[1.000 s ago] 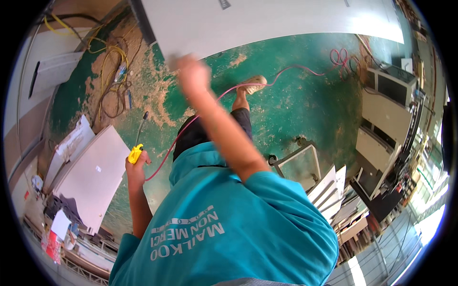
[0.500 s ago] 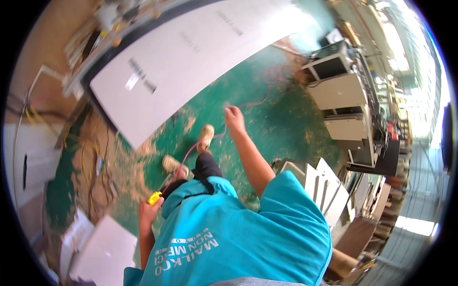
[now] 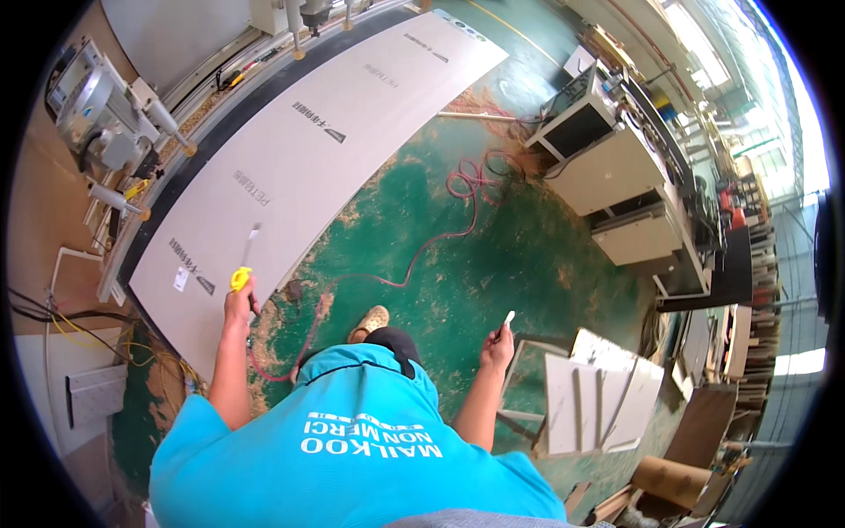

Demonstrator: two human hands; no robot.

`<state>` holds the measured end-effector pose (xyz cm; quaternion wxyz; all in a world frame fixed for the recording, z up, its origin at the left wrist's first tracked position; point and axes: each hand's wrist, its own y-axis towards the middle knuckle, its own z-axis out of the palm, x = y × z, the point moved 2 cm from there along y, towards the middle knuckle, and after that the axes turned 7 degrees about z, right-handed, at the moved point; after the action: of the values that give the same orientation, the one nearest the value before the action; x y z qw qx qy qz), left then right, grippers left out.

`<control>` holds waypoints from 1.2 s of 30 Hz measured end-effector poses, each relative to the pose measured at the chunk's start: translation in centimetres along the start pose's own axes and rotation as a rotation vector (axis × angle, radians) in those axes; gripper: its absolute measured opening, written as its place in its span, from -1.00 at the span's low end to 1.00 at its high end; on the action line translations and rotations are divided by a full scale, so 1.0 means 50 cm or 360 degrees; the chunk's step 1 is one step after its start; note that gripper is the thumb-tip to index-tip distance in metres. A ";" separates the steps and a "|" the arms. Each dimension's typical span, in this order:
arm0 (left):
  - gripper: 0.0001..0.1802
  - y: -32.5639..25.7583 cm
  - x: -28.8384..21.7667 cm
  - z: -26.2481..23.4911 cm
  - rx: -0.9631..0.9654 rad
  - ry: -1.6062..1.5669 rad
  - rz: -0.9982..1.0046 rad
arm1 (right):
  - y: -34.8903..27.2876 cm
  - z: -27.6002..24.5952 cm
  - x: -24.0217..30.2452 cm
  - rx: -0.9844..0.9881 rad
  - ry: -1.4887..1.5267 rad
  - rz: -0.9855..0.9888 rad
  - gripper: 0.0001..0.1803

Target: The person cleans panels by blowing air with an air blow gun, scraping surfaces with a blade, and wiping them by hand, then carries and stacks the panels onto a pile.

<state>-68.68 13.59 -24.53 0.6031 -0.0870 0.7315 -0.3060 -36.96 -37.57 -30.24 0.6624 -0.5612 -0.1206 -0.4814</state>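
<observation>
**Both hands occupied beside the large panel**

Head view: I see my left hand (image 3: 238, 305) closed around a yellow-bodied air blow gun (image 3: 242, 275), its thin metal nozzle reaching over the near long edge of the large pale panel (image 3: 326, 141). The panel lies flat on the dark machine bed (image 3: 176, 189), and the gun sits close to the panel's near left corner. A red hose (image 3: 422, 251) runs from below the gun across the green floor (image 3: 528, 264), looping near the white cabinets (image 3: 616, 176).

My right hand (image 3: 498, 348) is closed on a small white piece (image 3: 508, 319), held upright over the floor, well apart from the panel. Cut white boards (image 3: 598, 400) lie just beside it to the right.
</observation>
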 end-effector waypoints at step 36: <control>-0.86 0.618 -0.783 1.351 -0.0100 0.0392 -0.0156 | 1.384 2.328 0.148 0.1224 -0.1945 -0.1946 -0.90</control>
<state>12.04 34.52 -14.88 0.4901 -0.1032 0.8041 -0.3203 64.60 52.31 -28.77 0.2568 -0.2990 -0.8704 -0.2950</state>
